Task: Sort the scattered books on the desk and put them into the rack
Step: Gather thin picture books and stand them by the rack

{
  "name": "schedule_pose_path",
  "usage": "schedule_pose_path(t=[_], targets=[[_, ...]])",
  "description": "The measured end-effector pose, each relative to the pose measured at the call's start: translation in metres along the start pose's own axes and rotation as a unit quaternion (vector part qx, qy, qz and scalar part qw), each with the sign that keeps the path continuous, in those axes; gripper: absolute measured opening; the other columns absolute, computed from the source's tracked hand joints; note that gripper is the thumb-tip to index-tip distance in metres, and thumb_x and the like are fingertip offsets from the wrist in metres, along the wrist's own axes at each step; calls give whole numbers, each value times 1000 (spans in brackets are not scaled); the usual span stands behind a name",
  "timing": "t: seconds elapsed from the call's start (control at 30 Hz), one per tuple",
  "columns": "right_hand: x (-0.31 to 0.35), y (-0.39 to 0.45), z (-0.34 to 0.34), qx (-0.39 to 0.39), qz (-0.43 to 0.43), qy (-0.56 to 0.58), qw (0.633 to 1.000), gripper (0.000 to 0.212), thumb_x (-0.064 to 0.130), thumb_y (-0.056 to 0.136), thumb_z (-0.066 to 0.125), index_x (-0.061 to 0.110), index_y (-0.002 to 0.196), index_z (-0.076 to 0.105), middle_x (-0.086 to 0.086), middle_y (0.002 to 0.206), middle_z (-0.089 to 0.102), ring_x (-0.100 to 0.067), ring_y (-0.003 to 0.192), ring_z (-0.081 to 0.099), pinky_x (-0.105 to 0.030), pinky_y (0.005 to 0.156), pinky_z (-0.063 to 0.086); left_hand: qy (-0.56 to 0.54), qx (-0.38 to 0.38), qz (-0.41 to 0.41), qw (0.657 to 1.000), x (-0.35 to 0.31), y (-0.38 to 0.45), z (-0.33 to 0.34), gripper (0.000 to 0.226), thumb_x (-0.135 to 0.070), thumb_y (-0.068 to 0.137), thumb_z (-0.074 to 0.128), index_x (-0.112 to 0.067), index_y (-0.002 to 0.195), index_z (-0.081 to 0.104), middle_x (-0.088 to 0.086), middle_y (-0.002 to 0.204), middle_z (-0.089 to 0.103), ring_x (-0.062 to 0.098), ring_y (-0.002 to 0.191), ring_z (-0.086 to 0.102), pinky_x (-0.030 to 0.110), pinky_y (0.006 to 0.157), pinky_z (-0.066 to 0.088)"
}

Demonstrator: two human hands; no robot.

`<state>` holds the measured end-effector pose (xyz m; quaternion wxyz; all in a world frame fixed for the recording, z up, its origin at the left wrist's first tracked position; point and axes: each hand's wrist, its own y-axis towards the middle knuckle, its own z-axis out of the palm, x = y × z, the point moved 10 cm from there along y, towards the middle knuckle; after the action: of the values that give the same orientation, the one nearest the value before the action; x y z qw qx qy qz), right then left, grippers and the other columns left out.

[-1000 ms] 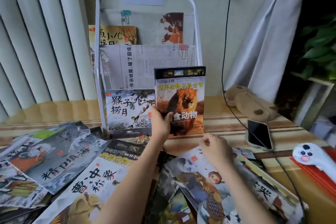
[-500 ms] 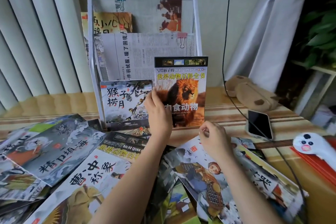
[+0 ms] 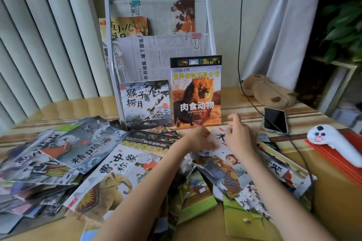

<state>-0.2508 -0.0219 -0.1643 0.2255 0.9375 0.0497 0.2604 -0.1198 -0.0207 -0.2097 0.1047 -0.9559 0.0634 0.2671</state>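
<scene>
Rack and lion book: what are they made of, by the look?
Rack: looks like white-coated metal, a bent tube frame with fine mesh pocket fronts; the coating type is not clear. Lion book: a paper book with a glossy printed cover, judging by the sheen on the photo. It stands flat and upright, so the cover is probably fairly stiff; hard or soft cover cannot be told.

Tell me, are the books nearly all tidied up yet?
Not nearly. Done: the lion book and the monkey book stand upright in the rack, with another book higher up. In hand: both the left hand and right hand are down on a picture book in the pile, neither clearly gripping yet. Left: many books, like the elephant book, still lie scattered on the desk.
</scene>
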Motion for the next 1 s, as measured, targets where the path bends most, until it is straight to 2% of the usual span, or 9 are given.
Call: schedule_pose_path(t=[0.07,0.13,0.23,0.4,0.53,0.63,0.7,0.77,1.0], targets=[[-18,-18,0,62,60,-69,994,28,22,92,45,17,119,40,-9,101,66,-29,98,58,-47,90,41,-2,-16,-27,1000,2,0,0,51,-41,83,68,-7,119,57,9,112,66,26,103,61,33,85,45],[-33,-40,9,133,104,-135,976,37,34,94,37,19,127,36,-10,132,51,-30,127,40,-61,102,24,-24,-16,-43,999,3,3,1,56,-41,80,72,-8,122,56,9,115,66,26,107,62,40,97,46],[-36,-57,19,171,106,-150,968,53,44,97,22,21,144,22,-5,157,16,-27,145,6,-67,108,4,-23,-42,-30,998,-10,1,-6,56,-34,77,76,-5,121,56,9,115,63,23,98,59,31,88,48],[-40,-51,-6,72,68,-54,994,39,43,98,31,22,128,40,-2,132,56,-23,120,52,-49,106,28,-112,3,-24,993,-24,-10,-3,46,-20,78,75,-4,116,55,12,97,65,25,84,67,33,75,58],[-50,-52,-24,22,77,28,996,26,26,97,40,14,118,47,-9,112,66,-28,95,63,-38,79,48,-255,116,-61,958,-18,-22,17,40,-3,83,69,13,116,53,22,88,65,20,56,62,35,62,56],[-45,-56,-23,18,54,-19,998,24,23,94,43,16,117,46,-8,101,69,-27,94,63,-38,84,42,-231,116,-65,964,-20,-24,18,38,-3,84,68,15,115,55,25,97,62,24,64,58,41,78,53],[-51,-58,-17,40,93,-74,992,28,31,95,38,20,120,44,-7,123,60,-29,124,48,-52,106,22,-214,109,-60,969,-26,-25,17,34,-2,84,66,13,113,56,24,98,65,30,74,64,47,86,54],[-61,-61,-9,92,148,-121,977,38,42,96,28,24,127,39,-6,145,41,-33,141,21,-63,108,2,-243,103,-57,963,-30,-25,15,35,1,84,65,12,116,55,28,109,65,38,94,66,52,93,51],[-71,-51,-21,49,151,-11,987,38,55,93,26,33,119,42,-2,122,61,-29,126,36,-53,105,15,-374,142,-46,915,-25,-25,26,42,-8,87,64,8,124,51,27,113,58,30,84,55,36,73,52]])
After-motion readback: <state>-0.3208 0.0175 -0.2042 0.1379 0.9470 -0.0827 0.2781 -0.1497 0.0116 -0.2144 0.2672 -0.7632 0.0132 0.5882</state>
